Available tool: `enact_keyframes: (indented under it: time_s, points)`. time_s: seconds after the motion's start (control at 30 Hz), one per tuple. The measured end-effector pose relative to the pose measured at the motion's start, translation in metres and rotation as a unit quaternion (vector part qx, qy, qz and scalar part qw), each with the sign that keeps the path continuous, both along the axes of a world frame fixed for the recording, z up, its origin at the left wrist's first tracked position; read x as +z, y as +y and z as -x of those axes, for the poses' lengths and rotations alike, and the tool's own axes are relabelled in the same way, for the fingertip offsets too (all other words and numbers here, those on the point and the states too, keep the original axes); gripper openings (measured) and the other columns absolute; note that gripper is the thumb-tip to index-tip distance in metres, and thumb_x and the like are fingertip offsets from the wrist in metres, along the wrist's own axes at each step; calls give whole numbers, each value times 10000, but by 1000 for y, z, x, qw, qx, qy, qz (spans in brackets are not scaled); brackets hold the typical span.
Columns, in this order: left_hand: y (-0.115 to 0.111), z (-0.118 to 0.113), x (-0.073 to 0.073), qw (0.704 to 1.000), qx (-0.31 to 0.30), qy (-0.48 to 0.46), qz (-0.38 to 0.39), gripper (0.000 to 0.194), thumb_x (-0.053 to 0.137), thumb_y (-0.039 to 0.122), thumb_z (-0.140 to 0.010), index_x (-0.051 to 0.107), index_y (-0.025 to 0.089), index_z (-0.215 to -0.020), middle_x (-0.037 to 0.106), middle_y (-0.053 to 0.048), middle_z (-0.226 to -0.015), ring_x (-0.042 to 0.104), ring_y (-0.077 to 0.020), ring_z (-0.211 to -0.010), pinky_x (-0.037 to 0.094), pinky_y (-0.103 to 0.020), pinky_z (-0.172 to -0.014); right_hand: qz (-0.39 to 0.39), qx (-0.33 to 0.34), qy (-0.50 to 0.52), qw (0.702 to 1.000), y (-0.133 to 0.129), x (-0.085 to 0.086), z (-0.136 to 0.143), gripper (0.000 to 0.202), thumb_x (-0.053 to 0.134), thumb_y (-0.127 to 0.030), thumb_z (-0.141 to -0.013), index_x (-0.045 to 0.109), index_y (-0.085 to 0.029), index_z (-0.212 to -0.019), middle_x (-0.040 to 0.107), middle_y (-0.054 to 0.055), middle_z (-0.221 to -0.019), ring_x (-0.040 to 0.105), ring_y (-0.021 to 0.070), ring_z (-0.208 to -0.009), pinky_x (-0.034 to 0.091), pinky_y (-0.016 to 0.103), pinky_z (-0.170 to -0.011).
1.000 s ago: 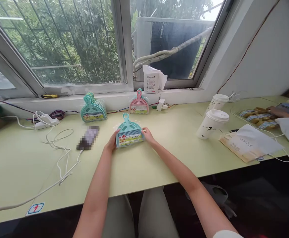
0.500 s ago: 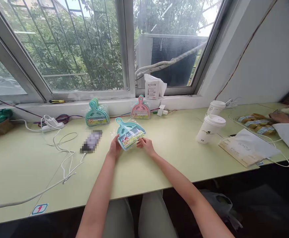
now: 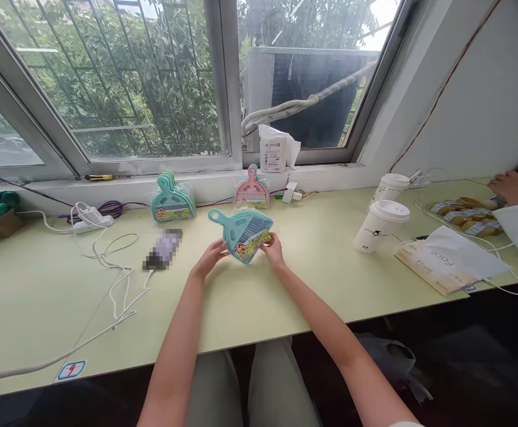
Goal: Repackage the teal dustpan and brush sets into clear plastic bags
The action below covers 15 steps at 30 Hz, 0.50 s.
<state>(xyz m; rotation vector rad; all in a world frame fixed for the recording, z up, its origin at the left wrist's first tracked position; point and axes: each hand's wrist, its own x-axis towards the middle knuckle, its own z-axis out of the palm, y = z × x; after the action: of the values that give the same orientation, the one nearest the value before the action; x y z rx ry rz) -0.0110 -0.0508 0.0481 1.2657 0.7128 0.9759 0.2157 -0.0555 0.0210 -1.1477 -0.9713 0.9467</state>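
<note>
A teal dustpan-and-brush set [image 3: 243, 232] in clear wrapping is tilted above the table, its handle pointing up and left. My left hand [image 3: 214, 256] has its fingers at the lower left side of the set. At its right lower corner, my right hand [image 3: 273, 250] pinches the edge by the yellow label. Behind it, a stack of wrapped teal dustpan sets [image 3: 172, 198] leans against the wall under the window, and pink dustpan sets [image 3: 252, 191] stand to the right of that stack.
A phone [image 3: 163, 249] on a white cable lies to the left. Two lidded paper cups [image 3: 381, 225] and a tissue pack [image 3: 448, 261] are at right. A power strip [image 3: 92, 222] sits at back left. Another person's hands [image 3: 512, 188] rest by yellow bundles [image 3: 466, 214].
The held dustpan set has moved slightly right and turned clockwise, its handle now lying further left. My right hand moved up and right with it. The other person's hands have shifted.
</note>
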Motion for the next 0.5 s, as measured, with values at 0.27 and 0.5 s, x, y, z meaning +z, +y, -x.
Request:
enact_keyframes:
  time_s: [0.27,0.5]
  points:
    - [11,9,-11,988,140,0,73,450,654,516,-760,669,129,-991,691,-123,-980,663,-218,-827,521,-399,-798,71,131,93,984,-6,11,-4,457,859,-305,-447,628,-170,-818,700,42,-859,660,204,-841,565,362,-792]
    - [19,47,1,858,511,-20,44,421,285,288,-950,528,79,-1223,617,-195,-1168,632,-232,-1050,493,-410,-920,89,111,101,985,-5,14,-20,364,836,-186,-498,669,-165,-820,716,22,-819,672,185,-802,577,303,-730]
